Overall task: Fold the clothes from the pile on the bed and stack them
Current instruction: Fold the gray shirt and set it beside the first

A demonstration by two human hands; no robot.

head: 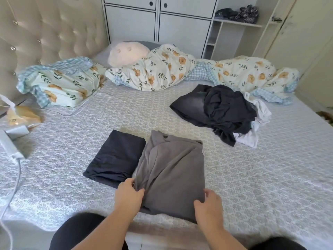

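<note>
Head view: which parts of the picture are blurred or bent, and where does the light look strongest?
Head view: the white box and cable at the left edge are smeared; the white cabinet lines bow from the wide lens; the patterned grey bedspread looks brightest at the lower left; the folded grey garment and both hands stay sharp.

No readable text, label or number shows anywhere, as far as this blurred view allows.

My only view comes from the head camera, looking forward and down over the patterned grey-quilted bed [72, 159] toward the white panelled wardrobe [158, 18], close above the near edge, wide-angle.
</note>
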